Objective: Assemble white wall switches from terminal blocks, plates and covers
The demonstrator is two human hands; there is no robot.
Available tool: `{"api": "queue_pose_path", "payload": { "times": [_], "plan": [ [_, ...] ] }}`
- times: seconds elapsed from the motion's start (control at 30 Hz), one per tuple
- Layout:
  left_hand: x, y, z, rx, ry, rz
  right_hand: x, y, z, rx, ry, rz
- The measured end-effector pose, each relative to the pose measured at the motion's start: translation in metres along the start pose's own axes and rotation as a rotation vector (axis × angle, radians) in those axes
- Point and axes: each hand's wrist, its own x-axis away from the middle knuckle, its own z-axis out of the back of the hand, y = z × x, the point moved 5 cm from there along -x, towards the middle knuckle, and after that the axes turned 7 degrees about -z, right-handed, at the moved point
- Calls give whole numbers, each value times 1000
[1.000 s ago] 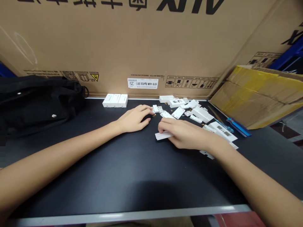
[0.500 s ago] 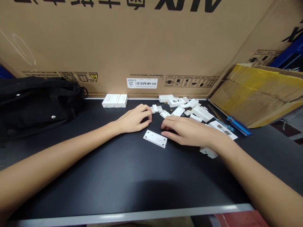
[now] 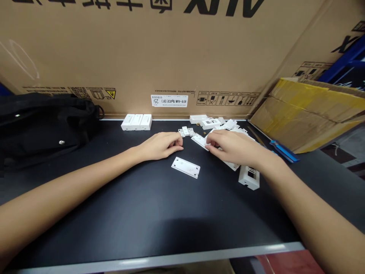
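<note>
My left hand [image 3: 161, 145] rests on the dark table, its fingers curled together; whether anything tiny is between them is hidden. My right hand [image 3: 232, 147] has thumb and fingertips closed at the right end of a flat white plate [image 3: 199, 140]. Nearer to me, between the hands, another white plate [image 3: 186, 167] with dark corner holes lies flat. Small white parts [image 3: 186, 131] are just beyond my left fingertips. A white housing [image 3: 249, 177] with an opening lies below my right wrist.
Three white housings [image 3: 137, 121] stand together at the back left. A black bag [image 3: 48, 127] lies far left. More white parts [image 3: 211, 123], a blue-handled tool [image 3: 284, 151] and a taped carton [image 3: 305, 114] are at the right. A large cardboard box [image 3: 128, 57] walls the back.
My right hand has moved right and slightly away from me, closing at a white plate. My left hand's fingers have curled lower. More of the housing by my right wrist shows.
</note>
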Motion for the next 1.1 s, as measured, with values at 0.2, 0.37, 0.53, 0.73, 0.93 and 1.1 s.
{"api": "queue_pose_path", "payload": {
  "times": [0.2,0.37,0.53,0.73,0.93,1.1],
  "plan": [
    [0,0,0,3,-11,2,0,0,-9,-27,-29,64],
    [1,3,2,-14,-15,-4,1,-7,-8,-92,-56,112],
    [1,12,2,-31,-89,-75,4,-9,-4,-89,-47,130],
    [2,14,3,-24,-94,-85,4,-5,-4,-88,-51,122],
    [2,8,1,16,-54,-68,6,-11,-3,-167,-95,158],
    [2,5,0,11,-19,-69,9,-13,0,-209,-105,202]
  ]
}}
